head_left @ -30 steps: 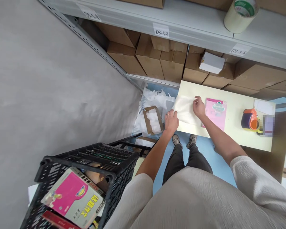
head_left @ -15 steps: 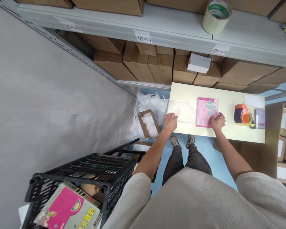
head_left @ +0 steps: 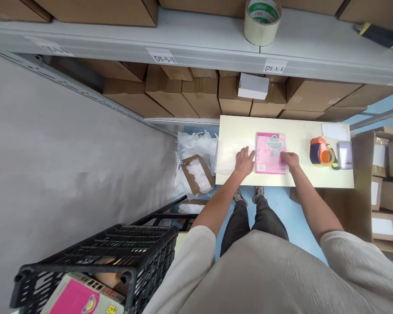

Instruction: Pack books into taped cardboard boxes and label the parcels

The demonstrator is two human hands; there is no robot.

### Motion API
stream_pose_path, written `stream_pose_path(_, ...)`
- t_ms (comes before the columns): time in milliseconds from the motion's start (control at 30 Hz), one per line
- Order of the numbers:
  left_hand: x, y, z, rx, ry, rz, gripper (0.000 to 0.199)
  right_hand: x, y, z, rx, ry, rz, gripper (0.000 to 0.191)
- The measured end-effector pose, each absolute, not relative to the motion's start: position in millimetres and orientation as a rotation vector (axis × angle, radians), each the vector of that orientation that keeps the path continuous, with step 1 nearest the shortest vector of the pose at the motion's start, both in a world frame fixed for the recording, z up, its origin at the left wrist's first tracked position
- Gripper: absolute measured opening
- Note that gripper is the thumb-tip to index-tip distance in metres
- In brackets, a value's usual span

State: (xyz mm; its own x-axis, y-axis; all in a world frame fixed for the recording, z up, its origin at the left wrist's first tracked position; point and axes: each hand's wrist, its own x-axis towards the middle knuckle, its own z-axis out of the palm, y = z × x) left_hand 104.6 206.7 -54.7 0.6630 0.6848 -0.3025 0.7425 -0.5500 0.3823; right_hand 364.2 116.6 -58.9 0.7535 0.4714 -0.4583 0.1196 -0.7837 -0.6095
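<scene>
A pink book [head_left: 270, 159] lies flat on the pale yellow table [head_left: 301, 174], with a paler patch near its upper part. My left hand [head_left: 245, 160] rests palm down just left of it, fingers apart, fingertips close to the book's left edge. Closed at the opposite edge, my right hand [head_left: 291, 160] pinches the book's right side, its fingertips over the cover. Faint translucent film [head_left: 225, 165] shows on the table left of my left hand; how far it reaches under the hand I cannot tell.
An orange and dark tape dispenser [head_left: 320, 151], papers [head_left: 335, 131] and a pale purple item [head_left: 344, 154] lie at the table's right. A tape roll [head_left: 262, 26] stands on the shelf [head_left: 209, 48] above. A black crate [head_left: 150, 253] holds books, lower left. White wrapping scraps [head_left: 196, 146] cover the floor.
My left hand has moved right, off the translucent film toward the book, and its fingers have spread. My right hand has shifted to the book's right edge. The camera view has turned slightly right.
</scene>
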Motion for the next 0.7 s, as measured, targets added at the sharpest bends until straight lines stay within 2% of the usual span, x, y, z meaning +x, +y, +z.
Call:
stream_pose_path(167, 104, 203, -65, 2.379, 1.125, -0.170, 0.068, 365, 118, -55, -2.182, -0.238, 0.967, 0.034)
stream_pose_path(433, 119, 218, -74, 2.286, 1.116, -0.272, 0.082, 377, 110, -57, -1.934, -0.292, 1.023, 0.057)
stream_pose_path(700, 133, 231, -72, 2.340, 1.043, -0.252, 0.087, 395, 116, -69, -2.098, -0.341, 0.907, 0.048)
